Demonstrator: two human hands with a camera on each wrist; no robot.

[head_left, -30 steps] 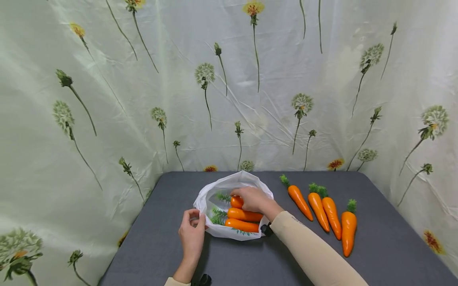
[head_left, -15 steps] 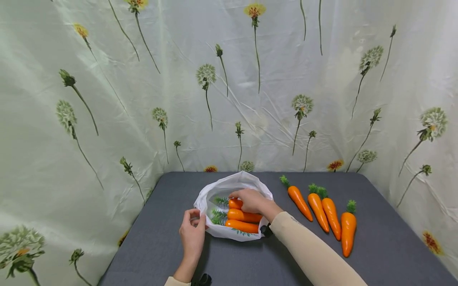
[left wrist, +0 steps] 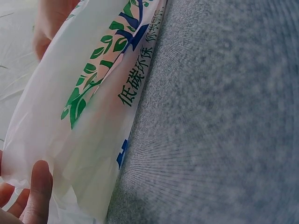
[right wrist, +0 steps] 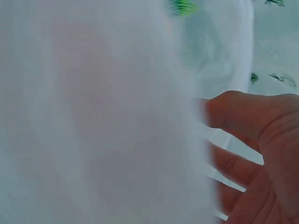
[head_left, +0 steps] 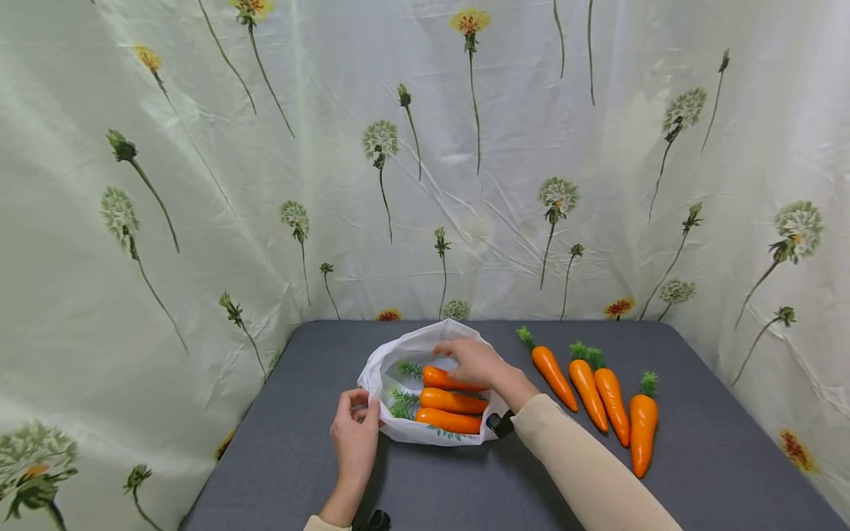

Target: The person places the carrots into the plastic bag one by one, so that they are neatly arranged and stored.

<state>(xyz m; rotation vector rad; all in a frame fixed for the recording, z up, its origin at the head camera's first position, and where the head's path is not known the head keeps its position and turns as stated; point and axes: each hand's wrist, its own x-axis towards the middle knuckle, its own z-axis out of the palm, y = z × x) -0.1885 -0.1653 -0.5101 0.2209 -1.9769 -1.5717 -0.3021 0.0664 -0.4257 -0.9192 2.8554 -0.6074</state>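
A white plastic bag [head_left: 398, 350] with green leaf print lies with its mouth wide toward me. Inside it, three orange carrots with green tops lie side by side: a far carrot [head_left: 441, 378], a middle carrot [head_left: 451, 401] and a near carrot [head_left: 446, 421]. My left hand [head_left: 355, 435] pinches the bag's left rim between thumb and fingers; the left wrist view shows the thumb [left wrist: 39, 191] against the plastic. Over the far carrot, my right hand [head_left: 474, 363] hovers in the bag's mouth, fingers loosely bent and holding nothing. In the right wrist view the bag's wall hides the fingertips.
Right of the bag, several more carrots lie on the dark grey table [head_left: 704, 442]: a back carrot [head_left: 554, 376], two close together including one carrot [head_left: 587, 391], and a rightmost carrot [head_left: 643, 431]. A flower-printed curtain [head_left: 425, 184] hangs behind and around the table.
My right hand has let go of the far carrot and risen a little up and right, uncovering more of it. The left hand stays at the bag's rim.
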